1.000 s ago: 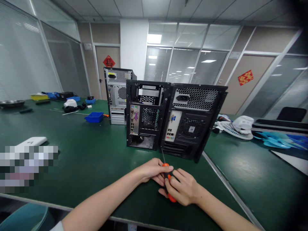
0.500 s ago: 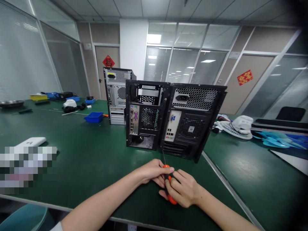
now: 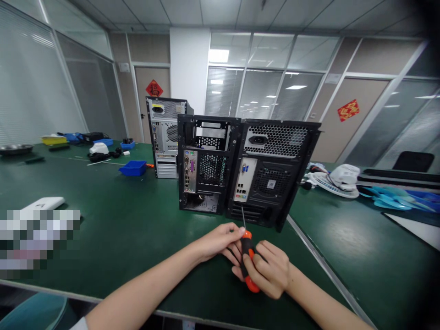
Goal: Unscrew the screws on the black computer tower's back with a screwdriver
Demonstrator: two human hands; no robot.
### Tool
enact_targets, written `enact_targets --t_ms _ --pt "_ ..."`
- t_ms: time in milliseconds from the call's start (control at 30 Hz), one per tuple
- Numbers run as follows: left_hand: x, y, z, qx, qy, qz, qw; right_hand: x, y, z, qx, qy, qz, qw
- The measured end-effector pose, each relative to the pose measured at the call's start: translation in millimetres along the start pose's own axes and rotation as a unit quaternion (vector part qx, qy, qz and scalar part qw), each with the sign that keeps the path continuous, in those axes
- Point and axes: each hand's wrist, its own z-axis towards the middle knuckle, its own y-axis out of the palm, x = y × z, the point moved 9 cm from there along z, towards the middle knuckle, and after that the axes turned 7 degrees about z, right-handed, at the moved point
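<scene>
An orange and black screwdriver [image 3: 248, 261] points up and away from me, its thin shaft in front of the lower back of the right black computer case [image 3: 275, 183]. My right hand [image 3: 270, 268] wraps round the handle. With thumb and fingers, my left hand [image 3: 223, 240] pinches the handle's front end, near the shaft. Left of that case stands another black case [image 3: 235, 169] with an open bay at its top. A silver-backed computer case [image 3: 168, 137] is behind it on the left.
On the green table [image 3: 103, 201] are a blue tray [image 3: 133, 168], a white device [image 3: 46, 203] and a blurred patch at left. A white fan part [image 3: 345, 176] and blue blades [image 3: 390, 199] lie at right. A metal strip crosses the tabletop.
The screwdriver has shifted slightly right, its shaft now reaching a little higher before the right case. Both hands have moved slightly right with it.
</scene>
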Motion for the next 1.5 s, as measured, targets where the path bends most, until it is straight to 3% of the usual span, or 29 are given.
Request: enact_targets --t_ms 100,300,400,467,600,867,1000,1100,1200,1300,1400,1500 --pt "8.0 6.8 -0.7 -0.033 0.030 -0.025 0.999 9.2 -14.3 2.2 0.015 0.011 0.000 1.000" --pt "20.7 16.0 -2.7 -0.075 0.076 -0.042 0.993 45.2 -38.5 -9.6 0.049 0.118 -0.011 0.992" --pt "17.8 16.3 0.5 -0.055 0.079 0.015 0.995 60.4 -49.9 -22.5 0.080 0.157 -0.015 0.984" --pt "13.6 11.1 3.9 -0.008 0.082 0.099 0.992 70.6 -56.2 -28.8 0.087 0.187 -0.026 0.978" --pt "9.8 6.3 7.3 0.057 0.106 0.295 0.948 83.4 -75.7 -25.0 0.113 0.210 -0.082 0.968" --pt "10.4 15.9 13.5 0.055 0.135 0.468 0.872 101.1 -116.3 -27.0 0.216 0.346 -0.072 0.910" --pt "10.3 23.0 18.3 0.043 0.128 0.531 0.836 98.5 -123.6 -54.3 0.246 0.447 -0.067 0.857" --pt "12.4 25.0 22.0 0.047 0.125 0.561 0.817 99.5 -118.0 -84.1 0.250 0.544 -0.041 0.800" --pt "16.5 26.8 27.7 0.055 0.129 0.590 0.795 101.1 -102.6 -118.3 0.259 0.638 0.014 0.725" --pt "18.4 31.7 36.3 0.057 0.139 0.623 0.768 102.0 -79.0 -150.8 0.287 0.713 0.108 0.630" --pt "15.1 38.5 46.4 0.062 0.140 0.670 0.726 103.0 -57.9 -166.5 0.328 0.736 0.218 0.551" --pt "9.5 45.9 54.8 0.064 0.142 0.711 0.685 105.0 -51.0 -170.2 0.351 0.736 0.267 0.514"
